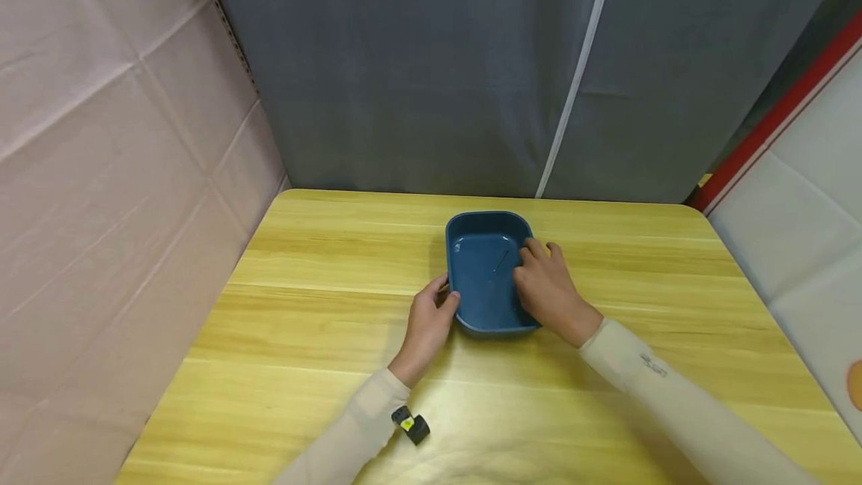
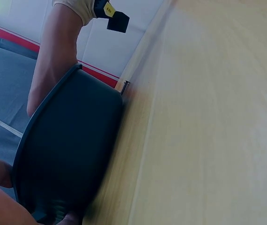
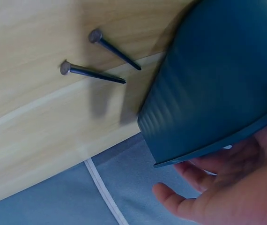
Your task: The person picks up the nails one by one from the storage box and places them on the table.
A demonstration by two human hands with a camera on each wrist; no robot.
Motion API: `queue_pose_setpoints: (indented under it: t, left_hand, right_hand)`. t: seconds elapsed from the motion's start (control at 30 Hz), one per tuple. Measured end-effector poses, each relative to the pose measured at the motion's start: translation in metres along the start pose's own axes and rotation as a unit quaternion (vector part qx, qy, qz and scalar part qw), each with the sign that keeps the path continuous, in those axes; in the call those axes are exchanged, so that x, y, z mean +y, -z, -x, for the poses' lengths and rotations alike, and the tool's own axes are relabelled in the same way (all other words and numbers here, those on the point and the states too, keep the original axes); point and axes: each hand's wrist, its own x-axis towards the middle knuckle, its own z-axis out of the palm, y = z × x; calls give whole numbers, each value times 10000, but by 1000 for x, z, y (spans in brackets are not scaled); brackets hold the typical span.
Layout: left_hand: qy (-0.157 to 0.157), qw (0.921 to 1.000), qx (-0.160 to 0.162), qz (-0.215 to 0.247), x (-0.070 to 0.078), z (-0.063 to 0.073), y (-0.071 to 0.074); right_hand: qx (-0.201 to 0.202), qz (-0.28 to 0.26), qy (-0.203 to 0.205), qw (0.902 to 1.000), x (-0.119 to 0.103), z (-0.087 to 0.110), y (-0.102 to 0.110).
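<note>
A dark blue rectangular plastic bin [image 1: 485,305] stands on the wooden table. One thin dark nail [image 1: 500,260] lies on its floor. My left hand [image 1: 427,324] holds the bin's left side, thumb at the rim and fingers along the outer wall. My right hand [image 1: 552,290] reaches over the right rim with bent fingers inside; whether it pinches anything there is hidden. In the right wrist view, two flat-headed nails, one nail [image 3: 114,49] and another nail [image 3: 93,73], lie on the table beside the bin. The left wrist view shows a nail [image 2: 125,86] past the bin's corner.
The wood-grain table [image 1: 323,335] ends at a grey curtain [image 1: 417,81] with a white strip. A pale cloth wall [image 1: 121,208] stands at the left, and a white panel with a red border [image 1: 788,111] at the right.
</note>
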Motion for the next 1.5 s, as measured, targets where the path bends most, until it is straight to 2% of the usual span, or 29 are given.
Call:
queue_pose_setpoints:
  t: [0.2, 0.43, 0.93, 1.33, 1.5]
  left_hand:
    - [7, 10000, 5, 48, 1, -1, 1]
    - [43, 10000, 28, 6, 1, -2, 0]
    - [12, 10000, 33, 46, -1, -1, 0]
    - [-26, 10000, 25, 31, -2, 0, 1]
    - [-35, 10000, 8, 49, -3, 0, 1]
  right_hand:
    - [-282, 208, 12, 9994, -1, -5, -2]
    - [-388, 310, -59, 9987, -1, -7, -6]
    - [-274, -6, -94, 9996, 0, -11, -18]
    - [-238, -61, -141, 9996, -6, -15, -12]
    - [-388, -109, -202, 9990, -8, -17, -11]
